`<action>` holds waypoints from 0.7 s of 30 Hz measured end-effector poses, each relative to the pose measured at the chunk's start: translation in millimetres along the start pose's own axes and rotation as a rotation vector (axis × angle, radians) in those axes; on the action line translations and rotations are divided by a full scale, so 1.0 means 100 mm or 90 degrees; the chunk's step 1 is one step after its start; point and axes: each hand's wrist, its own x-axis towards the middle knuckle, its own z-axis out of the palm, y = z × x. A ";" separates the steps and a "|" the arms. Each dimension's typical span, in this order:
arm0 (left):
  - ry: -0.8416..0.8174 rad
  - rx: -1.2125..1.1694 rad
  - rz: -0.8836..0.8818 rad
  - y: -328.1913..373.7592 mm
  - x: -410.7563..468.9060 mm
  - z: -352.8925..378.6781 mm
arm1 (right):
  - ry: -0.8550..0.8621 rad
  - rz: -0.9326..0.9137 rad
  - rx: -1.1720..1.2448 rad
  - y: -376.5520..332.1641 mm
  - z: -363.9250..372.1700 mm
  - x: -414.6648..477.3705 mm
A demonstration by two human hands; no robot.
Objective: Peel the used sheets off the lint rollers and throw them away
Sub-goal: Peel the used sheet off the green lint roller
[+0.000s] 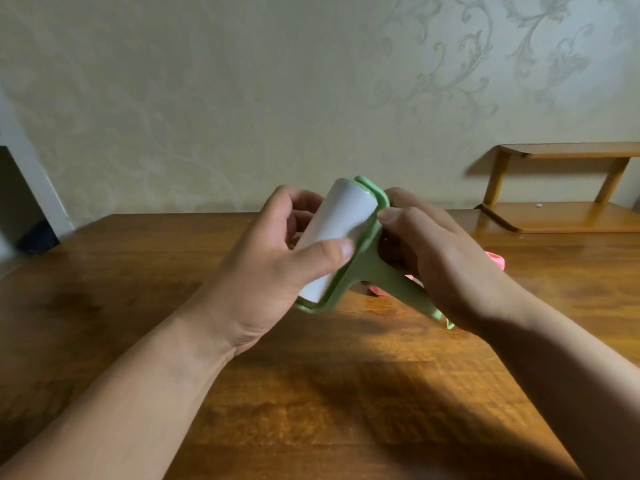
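Two hands on one green roller (pixel 349 271), held up over the table (pixel 311 393); left hand (pixel 277 268) wrapped round the white roll (pixel 334 230), thumb pressed on its front face, fingers curled behind; right hand (pixel 440 258) closed on the handle side, thumb tip parked on the green frame edge right beside the roll; both forearms reaching in from below, wrists angled toward each other, roller tilted with the far end up. Probably very light, hard plastic frame, stiff enough to grip firmly; roll likely spins freely, so pinning it with the left thumb makes sense; sheet thin, sticky, prone to tearing crooked or clinging to fingers. Best bet for a start: a corner or seam on the sheet, though no seam visible from here. Something pink (pixel 495 261) half hidden behind the right hand on the table, maybe a second roller, can't tell. No bin in sight.
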 end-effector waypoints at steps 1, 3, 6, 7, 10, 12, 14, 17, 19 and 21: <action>-0.001 0.009 0.010 -0.01 0.00 0.00 | 0.017 -0.014 -0.028 -0.02 0.01 0.00; -0.010 0.028 0.025 -0.04 0.01 0.00 | 0.044 -0.041 -0.026 -0.06 0.02 0.00; -0.006 0.075 0.045 -0.06 0.01 0.01 | 0.049 -0.076 -0.008 -0.11 0.01 -0.01; -0.003 0.100 0.052 -0.07 0.01 0.01 | 0.048 -0.080 -0.017 -0.11 0.01 -0.02; -0.010 0.173 0.056 -0.05 -0.01 0.03 | 0.060 -0.082 -0.085 -0.11 0.00 -0.03; -0.017 0.197 0.048 -0.02 -0.02 0.03 | 0.066 -0.086 -0.143 -0.10 -0.02 -0.03; -0.023 0.174 0.032 -0.02 -0.01 0.02 | 0.073 -0.088 -0.174 -0.10 -0.08 -0.02; -0.029 0.133 0.013 -0.01 -0.01 0.01 | 0.054 -0.085 -0.165 -0.10 -0.12 -0.02; -0.027 0.119 0.014 -0.01 0.00 0.00 | 0.043 -0.088 -0.164 -0.11 -0.10 -0.02; -0.024 0.120 0.021 -0.01 0.00 0.00 | 0.042 -0.088 -0.164 -0.11 -0.09 -0.02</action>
